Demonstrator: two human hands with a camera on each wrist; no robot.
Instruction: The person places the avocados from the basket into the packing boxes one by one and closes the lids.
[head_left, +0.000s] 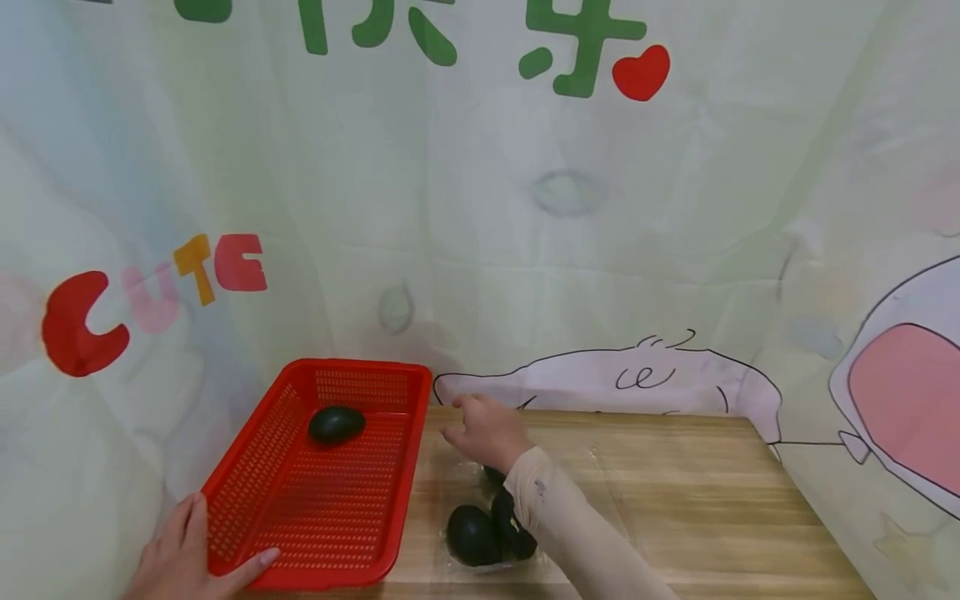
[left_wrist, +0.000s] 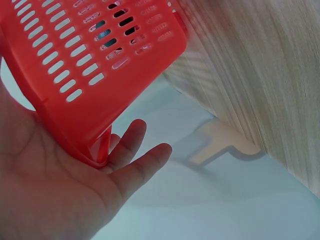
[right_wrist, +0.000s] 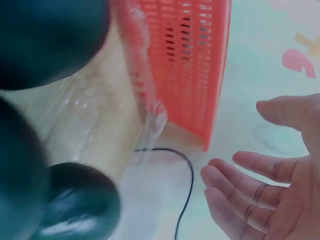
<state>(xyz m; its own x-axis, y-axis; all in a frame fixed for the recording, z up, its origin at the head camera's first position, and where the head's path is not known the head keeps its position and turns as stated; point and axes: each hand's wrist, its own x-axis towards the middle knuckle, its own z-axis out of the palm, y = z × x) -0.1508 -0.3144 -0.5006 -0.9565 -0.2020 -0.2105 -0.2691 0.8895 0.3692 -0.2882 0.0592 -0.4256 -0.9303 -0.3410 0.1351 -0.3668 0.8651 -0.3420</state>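
Note:
My left hand (head_left: 180,550) rests at the near left corner of a red slotted plastic basket (head_left: 408,492), thumb along the front rim and straight fingers against the left side. The left wrist view shows the basket's corner against that palm. One dark green, avocado-like fruit (head_left: 337,425) lies at the basket's far end. Right of the basket, a clear plastic container (head_left: 447,492) holds several similar dark fruits (head_left: 473,536), partly hidden by my right forearm. Above its far end hovers my right hand (head_left: 491,429), fingers loosely spread and holding nothing; the right wrist view shows the bare palm (right_wrist: 295,195).
The wooden table (head_left: 705,500) extends to the right of the container. A printed cloth (head_left: 480,208) hangs close behind and at both sides. A thin black cable (right_wrist: 190,175) shows beyond the basket in the right wrist view.

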